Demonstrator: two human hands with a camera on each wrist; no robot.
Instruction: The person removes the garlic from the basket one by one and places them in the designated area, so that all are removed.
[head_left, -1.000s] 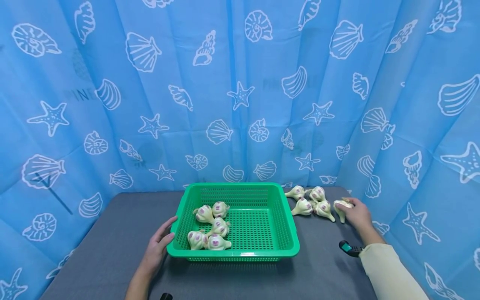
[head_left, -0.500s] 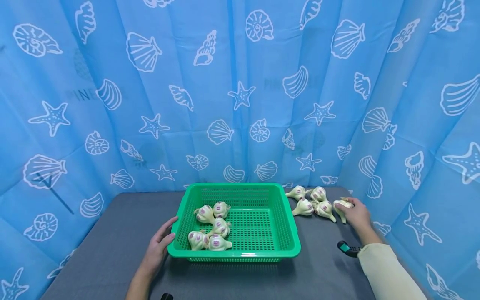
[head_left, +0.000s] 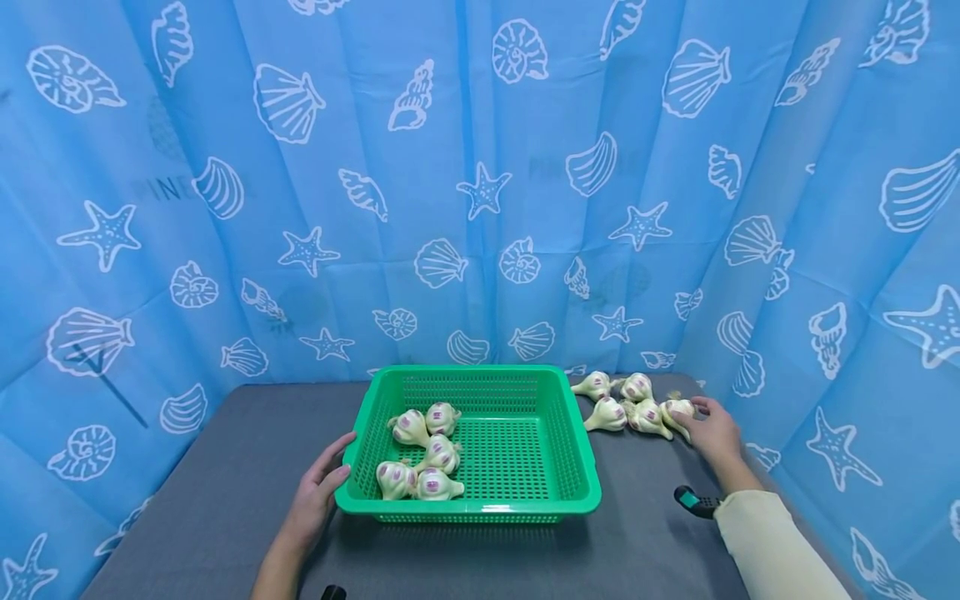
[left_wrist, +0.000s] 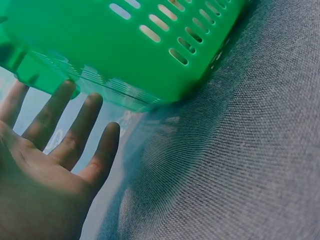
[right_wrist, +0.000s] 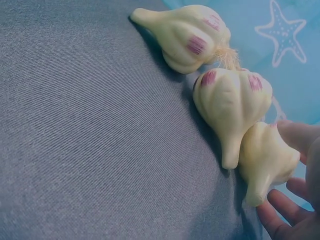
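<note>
Right, the garlic bulb sits on the tabletop, far right end of the cluster, touching the next bulb. Probably light and firm, smooth skin, mildly slippery; round, so likely to roll. Best hold: thumb and fingers across the fat body, not the narrow neck. Right hand: fingers parted and fairly straight, thumb tip against the body, fingertips by the neck; no closed grip shows. Left hand: fingers extended and spread, resting at the green basket's left rim, not clenched.
</note>
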